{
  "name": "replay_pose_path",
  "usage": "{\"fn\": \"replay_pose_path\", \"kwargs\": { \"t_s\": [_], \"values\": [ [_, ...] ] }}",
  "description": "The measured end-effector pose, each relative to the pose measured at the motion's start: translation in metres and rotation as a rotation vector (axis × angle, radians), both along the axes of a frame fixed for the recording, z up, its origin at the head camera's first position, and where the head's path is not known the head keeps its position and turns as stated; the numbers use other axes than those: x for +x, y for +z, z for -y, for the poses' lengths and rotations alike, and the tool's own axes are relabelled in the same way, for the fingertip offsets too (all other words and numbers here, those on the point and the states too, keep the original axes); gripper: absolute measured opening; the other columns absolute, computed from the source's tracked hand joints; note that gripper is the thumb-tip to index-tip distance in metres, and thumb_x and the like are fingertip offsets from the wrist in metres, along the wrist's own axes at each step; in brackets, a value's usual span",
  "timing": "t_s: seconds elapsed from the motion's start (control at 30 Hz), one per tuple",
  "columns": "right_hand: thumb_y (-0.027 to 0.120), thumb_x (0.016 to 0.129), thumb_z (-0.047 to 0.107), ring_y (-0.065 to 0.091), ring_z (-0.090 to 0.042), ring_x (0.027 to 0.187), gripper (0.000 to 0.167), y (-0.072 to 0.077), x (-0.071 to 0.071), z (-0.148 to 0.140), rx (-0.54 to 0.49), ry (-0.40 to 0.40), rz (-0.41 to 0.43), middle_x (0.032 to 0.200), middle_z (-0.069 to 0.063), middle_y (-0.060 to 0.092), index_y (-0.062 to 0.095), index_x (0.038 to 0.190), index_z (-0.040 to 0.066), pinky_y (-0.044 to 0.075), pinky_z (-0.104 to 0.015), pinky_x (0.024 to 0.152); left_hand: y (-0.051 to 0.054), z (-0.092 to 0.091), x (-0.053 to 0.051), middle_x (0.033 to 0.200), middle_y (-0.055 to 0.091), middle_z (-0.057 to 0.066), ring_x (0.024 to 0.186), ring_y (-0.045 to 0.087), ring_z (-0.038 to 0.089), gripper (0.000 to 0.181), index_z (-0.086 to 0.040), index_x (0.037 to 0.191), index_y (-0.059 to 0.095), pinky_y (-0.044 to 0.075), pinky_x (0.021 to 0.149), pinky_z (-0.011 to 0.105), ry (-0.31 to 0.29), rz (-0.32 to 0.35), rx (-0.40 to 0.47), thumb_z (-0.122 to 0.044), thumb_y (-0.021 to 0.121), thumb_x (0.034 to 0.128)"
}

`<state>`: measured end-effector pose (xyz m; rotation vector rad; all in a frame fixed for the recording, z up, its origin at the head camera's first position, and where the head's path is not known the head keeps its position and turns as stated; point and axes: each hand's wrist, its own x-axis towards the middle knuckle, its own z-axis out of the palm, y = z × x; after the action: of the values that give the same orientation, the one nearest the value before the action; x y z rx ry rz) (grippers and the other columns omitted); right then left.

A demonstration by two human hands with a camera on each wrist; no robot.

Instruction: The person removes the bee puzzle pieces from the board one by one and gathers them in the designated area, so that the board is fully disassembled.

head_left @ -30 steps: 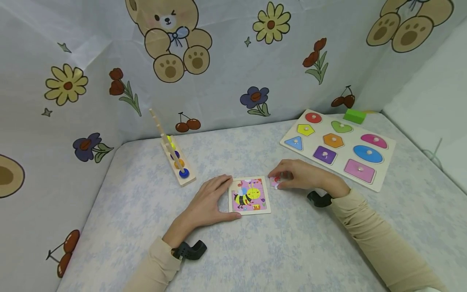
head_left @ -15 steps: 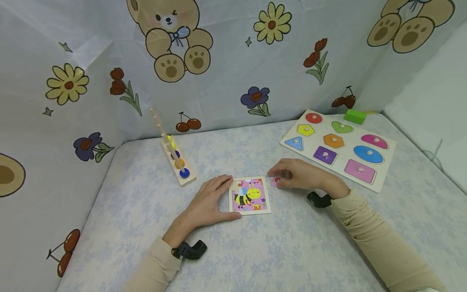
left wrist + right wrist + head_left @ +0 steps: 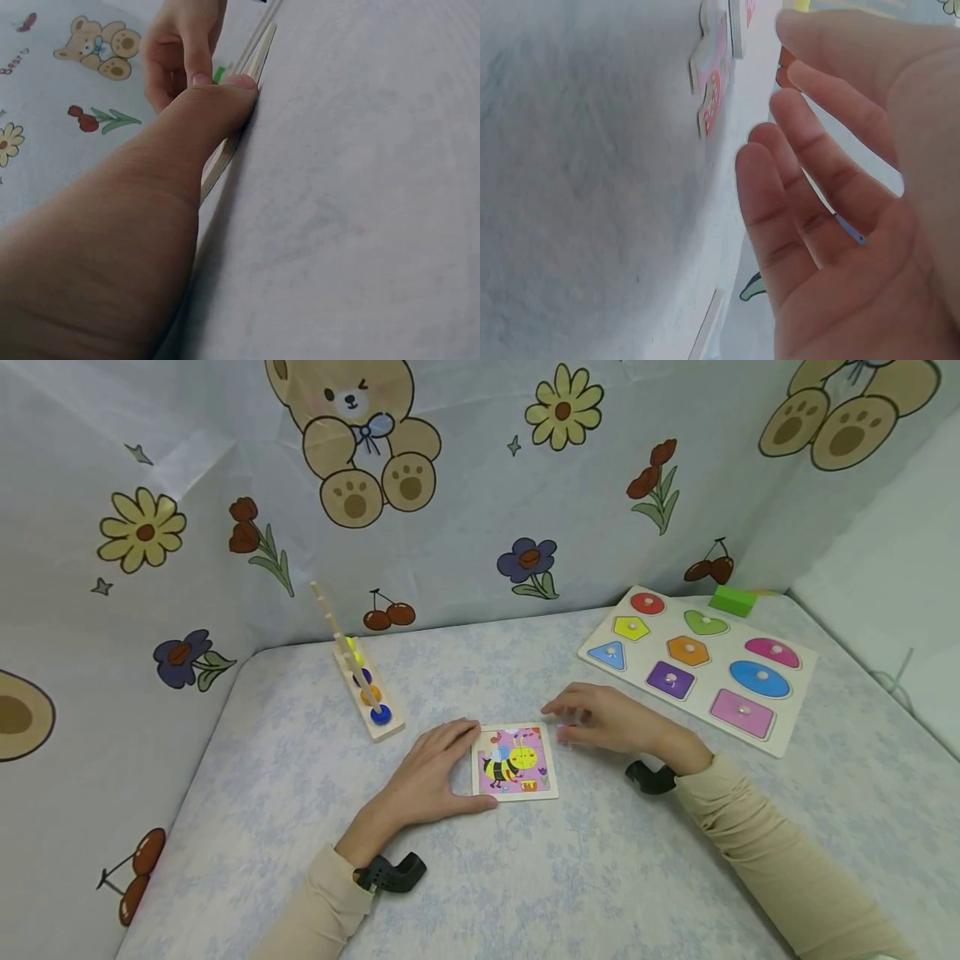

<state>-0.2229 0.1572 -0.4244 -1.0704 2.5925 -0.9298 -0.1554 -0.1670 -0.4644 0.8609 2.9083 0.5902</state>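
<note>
A square jigsaw puzzle (image 3: 516, 762) with a bee picture lies in a pale wooden frame (image 3: 553, 772) on the table. My left hand (image 3: 427, 783) holds the frame from its left side, fingertips at the top-left corner and thumb along the bottom edge. To the right of the frame, my right hand (image 3: 611, 718) hovers with fingers loosely bent and nothing between them. In the right wrist view, a loose pink puzzle piece (image 3: 711, 71) with a red patch lies on the table, apart from the fingertips. The right hand mostly hides this piece in the head view.
At the back right lies a wooden peg board (image 3: 651, 648) with coloured knobbed shapes. Beside its far edge sits a green block (image 3: 732, 601). A wooden stand (image 3: 392, 727) with upright pegs and coloured rings is at the back left, before a patterned cloth wall.
My right hand has drawn slightly up and left, its thumb and fingers spreading off the loose puzzle piece. The left hand stays on the frame.
</note>
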Motion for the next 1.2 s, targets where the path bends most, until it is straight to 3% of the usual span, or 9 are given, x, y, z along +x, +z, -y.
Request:
{"fn": "replay_pose_path", "kwargs": {
  "t_s": [0.53,0.8,1.2],
  "values": [
    [0.075,0.096,0.019,0.062,-0.022,0.097,0.036,0.005,0.008,0.025,-0.016,0.026,-0.023,0.126,-0.008,0.067,0.071,0.13,0.01,0.058,-0.039,0.082,0.001,0.0,0.0,0.167,0.033,0.004,0.154,0.029,0.026,0.109,-0.012,0.162,0.035,0.025,0.125,0.052,-0.001,0.006,-0.004,-0.074,0.073,0.0803],
    [0.074,0.097,0.018,0.062,-0.021,0.104,0.036,0.005,0.01,0.037,-0.017,0.045,0.011,0.126,-0.007,0.066,0.07,0.132,0.011,0.058,-0.039,0.089,0.002,0.0,0.0,0.167,0.033,0.004,0.155,0.029,0.027,0.11,-0.011,0.162,0.035,0.025,0.126,0.051,-0.003,0.006,0.003,-0.074,0.073,0.0802],
    [0.071,0.099,0.018,0.063,-0.017,0.101,0.032,0.0,0.012,0.051,-0.006,0.076,-0.025,0.124,-0.005,0.065,0.071,0.13,0.011,0.058,-0.033,0.089,0.001,0.0,-0.001,0.167,0.034,0.005,0.154,0.029,0.027,0.109,-0.011,0.162,0.035,0.025,0.126,0.051,-0.009,-0.002,0.001,-0.073,0.073,0.081]
  ]
}}
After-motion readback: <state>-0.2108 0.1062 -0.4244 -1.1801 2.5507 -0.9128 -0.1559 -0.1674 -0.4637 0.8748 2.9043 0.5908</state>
